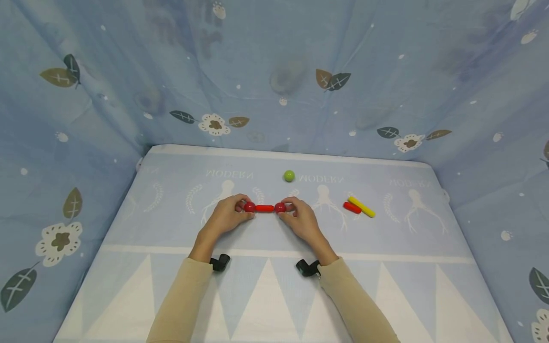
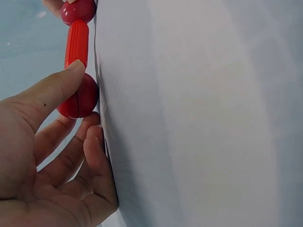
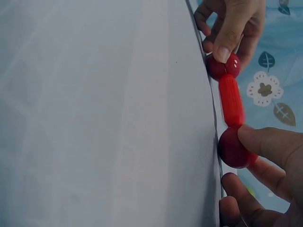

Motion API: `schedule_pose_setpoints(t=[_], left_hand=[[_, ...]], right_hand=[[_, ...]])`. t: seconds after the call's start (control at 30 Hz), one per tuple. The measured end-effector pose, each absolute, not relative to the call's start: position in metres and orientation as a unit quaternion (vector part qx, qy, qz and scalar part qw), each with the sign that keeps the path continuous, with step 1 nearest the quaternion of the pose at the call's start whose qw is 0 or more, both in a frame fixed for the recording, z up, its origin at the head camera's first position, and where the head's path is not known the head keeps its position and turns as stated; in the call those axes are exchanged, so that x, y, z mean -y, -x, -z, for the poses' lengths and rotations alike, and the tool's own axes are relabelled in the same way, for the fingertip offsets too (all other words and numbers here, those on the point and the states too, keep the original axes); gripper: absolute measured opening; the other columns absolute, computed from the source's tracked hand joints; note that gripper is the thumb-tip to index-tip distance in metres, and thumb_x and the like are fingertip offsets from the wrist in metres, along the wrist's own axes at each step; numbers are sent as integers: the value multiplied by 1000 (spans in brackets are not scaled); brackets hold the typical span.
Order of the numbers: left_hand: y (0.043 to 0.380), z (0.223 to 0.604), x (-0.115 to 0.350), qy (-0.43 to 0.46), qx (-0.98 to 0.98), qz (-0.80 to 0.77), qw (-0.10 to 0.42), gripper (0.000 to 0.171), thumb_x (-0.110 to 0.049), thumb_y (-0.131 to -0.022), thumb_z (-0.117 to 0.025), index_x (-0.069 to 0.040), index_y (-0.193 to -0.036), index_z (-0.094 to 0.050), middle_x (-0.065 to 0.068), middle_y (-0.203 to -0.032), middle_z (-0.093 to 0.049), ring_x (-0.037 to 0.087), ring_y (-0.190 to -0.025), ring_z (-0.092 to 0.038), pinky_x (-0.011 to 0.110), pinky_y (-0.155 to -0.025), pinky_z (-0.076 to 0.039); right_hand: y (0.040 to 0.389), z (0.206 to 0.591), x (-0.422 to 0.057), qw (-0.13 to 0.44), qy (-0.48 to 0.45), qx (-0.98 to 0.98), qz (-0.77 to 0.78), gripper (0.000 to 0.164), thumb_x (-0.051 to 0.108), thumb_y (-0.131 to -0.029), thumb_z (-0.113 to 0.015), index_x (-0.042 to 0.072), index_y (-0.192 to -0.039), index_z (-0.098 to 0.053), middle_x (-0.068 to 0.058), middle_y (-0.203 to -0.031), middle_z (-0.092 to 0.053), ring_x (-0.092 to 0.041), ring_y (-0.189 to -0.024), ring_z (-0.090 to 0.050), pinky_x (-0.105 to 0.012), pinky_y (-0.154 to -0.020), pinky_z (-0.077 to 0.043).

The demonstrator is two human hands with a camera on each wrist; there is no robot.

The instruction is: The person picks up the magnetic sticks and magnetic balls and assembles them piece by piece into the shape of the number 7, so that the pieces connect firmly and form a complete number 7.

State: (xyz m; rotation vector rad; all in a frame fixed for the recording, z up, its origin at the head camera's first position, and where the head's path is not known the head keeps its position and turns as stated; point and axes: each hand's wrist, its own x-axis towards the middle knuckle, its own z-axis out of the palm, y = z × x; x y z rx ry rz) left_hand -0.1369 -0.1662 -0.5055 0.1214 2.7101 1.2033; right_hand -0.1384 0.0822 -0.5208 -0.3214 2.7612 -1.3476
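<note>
1. Fingers of the left hand pinch a glossy red ball; those of the right hand pinch a second glossy red ball.
2. Between them, touching both, is a ridged orange-red rod, low over the pale-blue patterned counter.
3. These pieces look light, stiff and hard, probably plastic; the smooth balls could slip or roll, so thumb-and-finger holds on opposite sides suit them. The rod's ridges should grip better.
4. Beyond sits a shiny green ball; rightward, a short red rod lies against a longer yellow rod.
5. The counter's print reads "MODERN", flipped; no label shows on the pieces.
</note>
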Motion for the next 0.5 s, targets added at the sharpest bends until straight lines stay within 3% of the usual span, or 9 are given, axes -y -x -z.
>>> schedule_pose_setpoints(t=[0.5], left_hand=[[136,503,165,-37,-910,-403,94,39,-25,-86,-82,-12,-118,-66,5,-100,-63,22,-89,-55,36,-75,-48]], right_hand=[[139,523,-82,34,104,-894,433,35,19,-88,-79,16,-120,-67,-6,-100,-68,-21,-80,-53,-35,-68,-44]])
